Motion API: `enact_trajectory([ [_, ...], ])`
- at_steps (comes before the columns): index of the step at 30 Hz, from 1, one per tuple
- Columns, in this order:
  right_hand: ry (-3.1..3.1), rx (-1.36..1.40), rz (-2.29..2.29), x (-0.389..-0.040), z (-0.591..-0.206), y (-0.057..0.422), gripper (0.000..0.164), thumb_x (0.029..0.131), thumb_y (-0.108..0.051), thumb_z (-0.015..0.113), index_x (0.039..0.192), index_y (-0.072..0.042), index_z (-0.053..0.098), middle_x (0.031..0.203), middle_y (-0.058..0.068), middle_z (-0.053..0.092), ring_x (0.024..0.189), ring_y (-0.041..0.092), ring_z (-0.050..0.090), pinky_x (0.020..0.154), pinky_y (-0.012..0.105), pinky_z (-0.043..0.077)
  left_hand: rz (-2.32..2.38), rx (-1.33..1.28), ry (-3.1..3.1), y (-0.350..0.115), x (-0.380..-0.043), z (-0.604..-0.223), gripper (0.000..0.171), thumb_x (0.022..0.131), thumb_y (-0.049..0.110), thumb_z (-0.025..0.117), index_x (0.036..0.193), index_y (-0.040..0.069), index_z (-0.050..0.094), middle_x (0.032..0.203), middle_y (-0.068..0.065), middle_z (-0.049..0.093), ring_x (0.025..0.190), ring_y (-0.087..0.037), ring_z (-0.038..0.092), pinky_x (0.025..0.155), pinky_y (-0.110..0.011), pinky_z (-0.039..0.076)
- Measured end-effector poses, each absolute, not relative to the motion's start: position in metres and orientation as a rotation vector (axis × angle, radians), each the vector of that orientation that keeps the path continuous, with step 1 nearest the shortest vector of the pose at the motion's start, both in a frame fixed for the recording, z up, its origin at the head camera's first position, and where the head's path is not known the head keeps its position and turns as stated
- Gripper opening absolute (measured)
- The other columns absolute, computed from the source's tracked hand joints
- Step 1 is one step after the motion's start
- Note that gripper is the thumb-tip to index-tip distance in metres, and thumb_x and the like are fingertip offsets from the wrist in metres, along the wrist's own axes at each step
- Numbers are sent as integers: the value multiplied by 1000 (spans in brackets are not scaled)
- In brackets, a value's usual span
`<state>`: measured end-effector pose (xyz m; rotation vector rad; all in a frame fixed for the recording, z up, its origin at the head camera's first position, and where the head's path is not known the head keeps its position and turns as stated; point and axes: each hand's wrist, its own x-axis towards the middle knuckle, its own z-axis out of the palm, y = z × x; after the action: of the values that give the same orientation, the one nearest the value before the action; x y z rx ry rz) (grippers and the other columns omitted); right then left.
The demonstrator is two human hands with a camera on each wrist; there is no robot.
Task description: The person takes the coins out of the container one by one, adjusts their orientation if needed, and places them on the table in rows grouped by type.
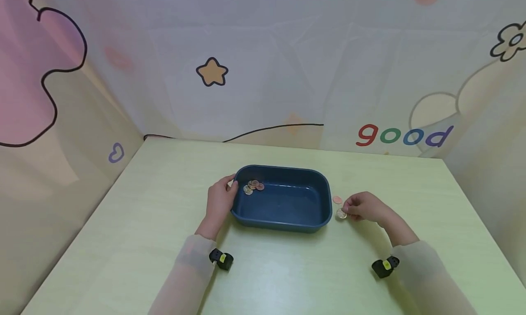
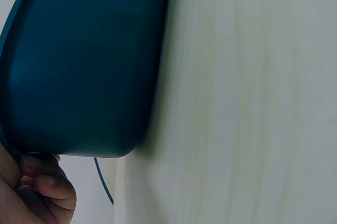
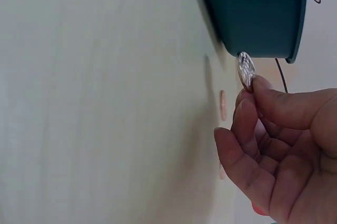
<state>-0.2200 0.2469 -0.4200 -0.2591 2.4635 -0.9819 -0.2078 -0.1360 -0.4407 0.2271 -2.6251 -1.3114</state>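
Observation:
A dark blue rectangular plastic tub (image 1: 283,223) sits on the table, with several coins (image 1: 254,185) gathered inside near its left end. My left hand (image 1: 220,198) grips the tub's left rim; in the left wrist view, curled fingers (image 2: 55,190) rest against its end wall. Just outside the right end, my right hand (image 1: 367,206) pinches a silver-coloured coin (image 3: 246,71) between thumb and fingertips, raised off the table. A copper coin (image 1: 337,199) lies flat beside the tub. Part of another copper-coloured piece (image 3: 221,171) shows behind the fingers in the right wrist view.
The pale wood-grain table (image 1: 263,269) spreads around the tub. Behind it hangs a printed cloth backdrop (image 1: 263,77) with a star and the word "good". Small black cameras (image 1: 385,266) are strapped to both wrists over long light sleeves.

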Motion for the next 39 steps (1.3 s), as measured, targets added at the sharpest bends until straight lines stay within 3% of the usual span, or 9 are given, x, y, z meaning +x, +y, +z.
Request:
enact_trajectory([
  [24, 2574, -211, -908, -216, -432, 236, 15, 98, -5, 61, 91, 7, 67, 74, 1, 55, 67, 14, 49, 62, 27, 43, -1319, 240, -2633, -136, -208, -440, 37, 102, 15, 58, 134, -1, 65, 59, 2, 39, 53, -13, 37, 53, -25, 29],
  [39, 2609, -148, -843, -219, -433, 236, 16, 98, -6, 62, 93, 8, 67, 80, 7, 59, 70, 15, 51, 64, 27, 44, -1330, 245, -2622, -136, -208, -441, 37, 102, 15, 59, 134, 0, 66, 60, 3, 38, 52, -13, 36, 52, -24, 28],
])
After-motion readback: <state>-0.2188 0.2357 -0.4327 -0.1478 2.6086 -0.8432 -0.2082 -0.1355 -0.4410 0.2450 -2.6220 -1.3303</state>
